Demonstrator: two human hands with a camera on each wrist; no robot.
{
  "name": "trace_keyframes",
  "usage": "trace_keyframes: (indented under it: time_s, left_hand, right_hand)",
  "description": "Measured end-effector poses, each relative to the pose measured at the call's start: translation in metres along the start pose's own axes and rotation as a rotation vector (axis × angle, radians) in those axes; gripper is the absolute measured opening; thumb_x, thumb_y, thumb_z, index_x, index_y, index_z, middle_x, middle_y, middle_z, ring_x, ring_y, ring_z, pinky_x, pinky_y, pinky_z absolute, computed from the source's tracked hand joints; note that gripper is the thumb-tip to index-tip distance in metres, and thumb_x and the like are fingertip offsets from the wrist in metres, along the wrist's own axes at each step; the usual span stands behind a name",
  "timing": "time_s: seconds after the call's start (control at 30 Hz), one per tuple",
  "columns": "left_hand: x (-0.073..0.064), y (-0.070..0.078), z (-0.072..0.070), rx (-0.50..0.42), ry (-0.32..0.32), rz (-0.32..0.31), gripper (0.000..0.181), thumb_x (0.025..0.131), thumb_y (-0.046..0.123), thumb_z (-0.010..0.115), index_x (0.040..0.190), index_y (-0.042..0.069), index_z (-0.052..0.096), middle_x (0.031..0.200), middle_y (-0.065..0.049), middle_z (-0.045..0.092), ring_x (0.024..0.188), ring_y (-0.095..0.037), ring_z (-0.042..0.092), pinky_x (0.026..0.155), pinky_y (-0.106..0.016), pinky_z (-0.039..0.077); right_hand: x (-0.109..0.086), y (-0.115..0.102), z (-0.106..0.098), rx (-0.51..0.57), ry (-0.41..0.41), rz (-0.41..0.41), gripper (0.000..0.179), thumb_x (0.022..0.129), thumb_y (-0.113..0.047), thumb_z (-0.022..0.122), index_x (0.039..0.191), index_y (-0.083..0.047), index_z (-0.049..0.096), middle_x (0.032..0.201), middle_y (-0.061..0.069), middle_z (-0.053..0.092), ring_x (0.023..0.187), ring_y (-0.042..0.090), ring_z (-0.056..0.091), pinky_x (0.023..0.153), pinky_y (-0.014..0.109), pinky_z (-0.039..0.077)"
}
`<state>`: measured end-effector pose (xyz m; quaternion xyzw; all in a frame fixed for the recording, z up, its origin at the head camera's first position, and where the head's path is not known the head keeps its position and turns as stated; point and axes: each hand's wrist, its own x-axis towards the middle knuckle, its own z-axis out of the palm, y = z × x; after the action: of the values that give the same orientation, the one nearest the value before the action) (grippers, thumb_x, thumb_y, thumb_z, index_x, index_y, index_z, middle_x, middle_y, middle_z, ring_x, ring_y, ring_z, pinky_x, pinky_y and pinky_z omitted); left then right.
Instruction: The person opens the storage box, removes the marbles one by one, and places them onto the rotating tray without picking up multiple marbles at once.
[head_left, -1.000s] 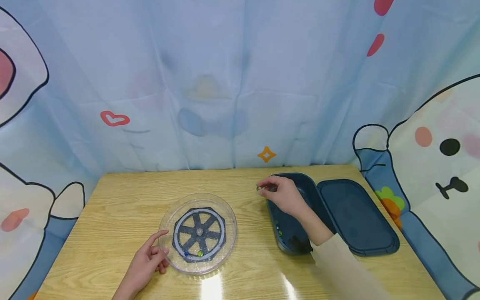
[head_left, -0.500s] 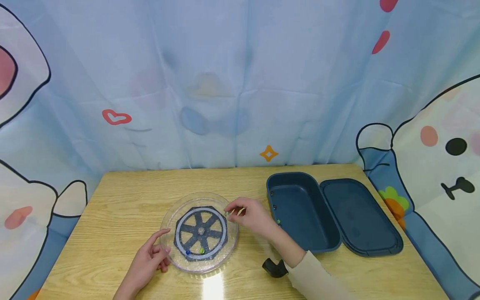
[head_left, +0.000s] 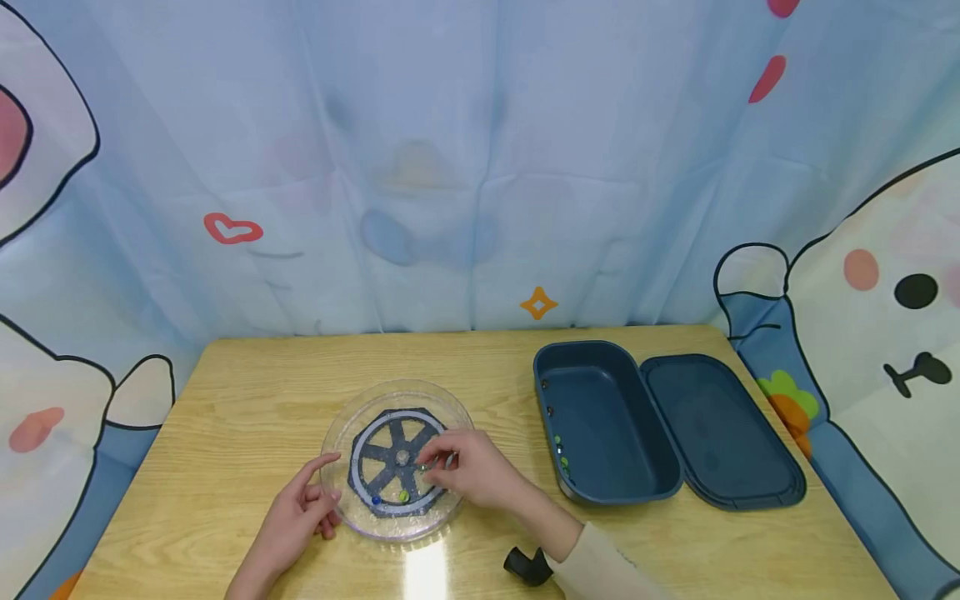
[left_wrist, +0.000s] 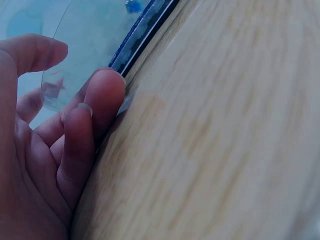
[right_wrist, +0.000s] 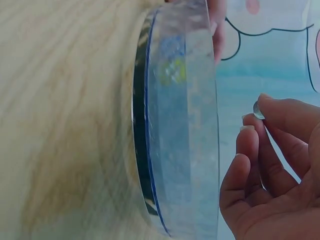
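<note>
A clear round dish (head_left: pixel 358 523) with a dark spoked wheel pattern at its bottom stands on the table. In it lie a blue marble (head_left: pixel 376 500) and a yellow-green marble (head_left: pixel 403 496). My left hand (head_left: pixel 291 518) touches the dish's left side, index finger at the rim, thumb against the outer wall, the other fingers loosely bent. Over the dish's right half, my right hand (head_left: pixel 476 471) pinches a clear glass marble (right_wrist: pixel 258 110) between thumb and fingertips. In the right wrist view this marble is above the rim, apart from the dish.
To the right, a dark blue box (head_left: pixel 611 433) has several marbles (head_left: pixel 563 460) along its left inner side. Its matching lid (head_left: pixel 723 433) lies beside it. A patterned curtain (head_left: pixel 420 167) hangs behind the wooden table (head_left: pixel 262 383).
My right hand has carried the marble left from above the box to over the dish. The left hand stays at the dish's side.
</note>
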<state>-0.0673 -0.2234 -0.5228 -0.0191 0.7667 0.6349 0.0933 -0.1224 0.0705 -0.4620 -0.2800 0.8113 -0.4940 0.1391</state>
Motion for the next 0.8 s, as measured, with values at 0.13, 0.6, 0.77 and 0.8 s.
trace_keyframes:
  time_s: [0.13,0.6,0.77,0.8]
  left_hand:
    - [0.000,0.001,0.000,0.005,-0.003,0.005,0.055,0.098,0.009,0.063,0.148,0.011,0.041,0.071,-0.016,0.064,0.053,-0.022,0.060,0.054,-0.034,0.055]
    - [-0.001,0.003,0.000,-0.012,0.016,-0.003,0.052,0.097,0.004,0.062,0.146,0.013,0.045,0.071,-0.016,0.063,0.053,-0.022,0.059,0.053,-0.033,0.055]
    - [-0.002,0.003,0.001,-0.011,0.018,-0.005,0.052,0.097,0.005,0.062,0.146,0.013,0.045,0.071,-0.016,0.063,0.053,-0.021,0.059,0.053,-0.033,0.055]
    - [-0.002,0.004,0.001,-0.011,0.018,-0.004,0.052,0.097,0.005,0.062,0.146,0.013,0.045,0.071,-0.016,0.063,0.053,-0.022,0.059,0.053,-0.034,0.055]
  right_hand:
    - [-0.001,-0.001,0.004,0.018,-0.032,0.007,0.014,0.090,-0.010,0.075,0.104,-0.007,0.075,0.092,-0.007,0.066,0.078,0.007,0.059,0.067,0.025,0.051]
    - [0.001,-0.001,0.015,0.018,-0.056,-0.017,0.014,0.088,-0.007,0.076,0.102,-0.006,0.075,0.084,-0.010,0.065,0.072,0.007,0.060,0.064,0.023,0.052]
    - [0.003,-0.002,0.019,0.006,-0.052,-0.017,0.015,0.088,-0.009,0.076,0.103,-0.007,0.075,0.087,-0.012,0.065,0.075,0.005,0.060,0.067,0.022,0.052]
    - [0.003,-0.002,0.019,0.004,-0.050,-0.016,0.015,0.088,-0.009,0.076,0.103,-0.007,0.075,0.087,-0.012,0.065,0.076,0.005,0.060,0.067,0.021,0.052]
